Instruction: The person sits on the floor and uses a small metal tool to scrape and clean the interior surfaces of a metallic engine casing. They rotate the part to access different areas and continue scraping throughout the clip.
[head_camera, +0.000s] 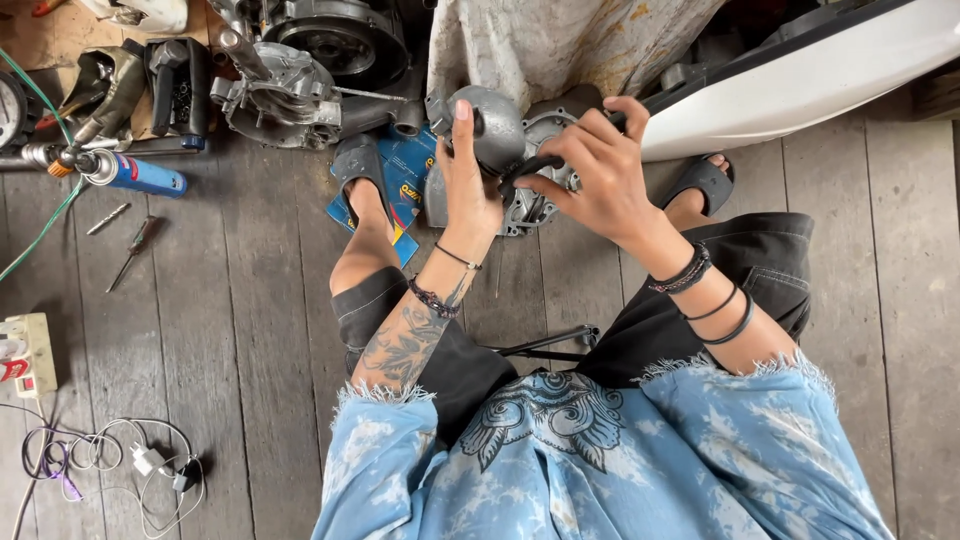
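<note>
Steadying grey metal engine casing (497, 128): left hand (467, 185) flat, fingers open against it; right hand (597, 172) fingers closed around black-handled tool (528, 167). Casing likely heavy, rigid; grip by rim.

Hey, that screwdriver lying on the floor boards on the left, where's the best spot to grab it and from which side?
Probably the screwdriver's dark handle, its thicker upper end, coming straight down from above. It lies flat and slanted on the floor, with bare boards on both sides of the handle; the thin shaft gives little to pinch.

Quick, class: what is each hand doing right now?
Left hand: open, palm flat against the grey metal engine part.
Right hand: closed on a black tool handle.
</note>
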